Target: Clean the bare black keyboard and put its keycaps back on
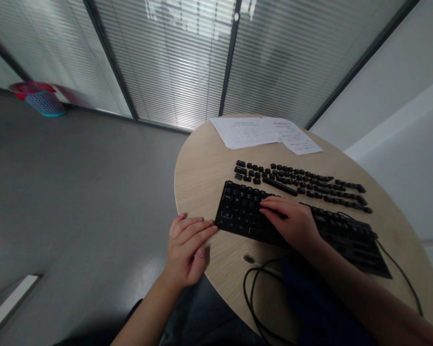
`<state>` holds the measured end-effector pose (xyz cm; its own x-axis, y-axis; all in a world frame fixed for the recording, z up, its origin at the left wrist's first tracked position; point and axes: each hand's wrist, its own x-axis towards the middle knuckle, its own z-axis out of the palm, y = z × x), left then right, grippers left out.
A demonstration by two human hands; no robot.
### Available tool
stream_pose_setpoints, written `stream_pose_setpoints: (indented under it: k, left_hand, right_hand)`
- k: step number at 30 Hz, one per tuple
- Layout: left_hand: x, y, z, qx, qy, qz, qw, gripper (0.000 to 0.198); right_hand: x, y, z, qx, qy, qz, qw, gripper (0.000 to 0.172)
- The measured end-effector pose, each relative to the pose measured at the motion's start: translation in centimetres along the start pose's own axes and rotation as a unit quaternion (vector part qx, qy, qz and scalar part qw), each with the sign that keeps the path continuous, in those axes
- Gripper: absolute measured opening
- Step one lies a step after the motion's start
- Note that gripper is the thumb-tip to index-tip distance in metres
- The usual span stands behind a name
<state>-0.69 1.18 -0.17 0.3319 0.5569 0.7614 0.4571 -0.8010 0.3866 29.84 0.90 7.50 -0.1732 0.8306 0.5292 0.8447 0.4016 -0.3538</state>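
A black keyboard point(238, 221) lies on the round table, with keycaps on its upper left rows and bare spots lower down. My right hand point(292, 216) is over its middle, thumb and forefinger pinched together at the keys. Whatever sits between those fingertips is too small to make out. Stretched out at the table's left edge, my left hand point(189, 247) touches the keyboard's lower left corner with its fingertips. Loose black keycaps point(303, 178) are laid out in rows behind the keyboard, among them a long space bar point(279, 186). My right forearm hides part of the keyboard.
Printed papers point(252, 132) lie at the back of the wooden table point(198, 168). A black cable point(250, 293) loops near the front edge beside a small dark object point(248, 259). A red and blue basket point(45, 101) stands on the floor by the blinds.
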Motion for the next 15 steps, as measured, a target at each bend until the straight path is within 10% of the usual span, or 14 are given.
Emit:
stream_pose_setpoints:
  k: [15]
  left_hand:
    - [-0.21,0.21,0.18,-0.002,0.003,-0.012,1.0,0.041]
  right_hand:
    - [0.0,-0.02,0.06,-0.037,-0.004,-0.055,0.998,0.013]
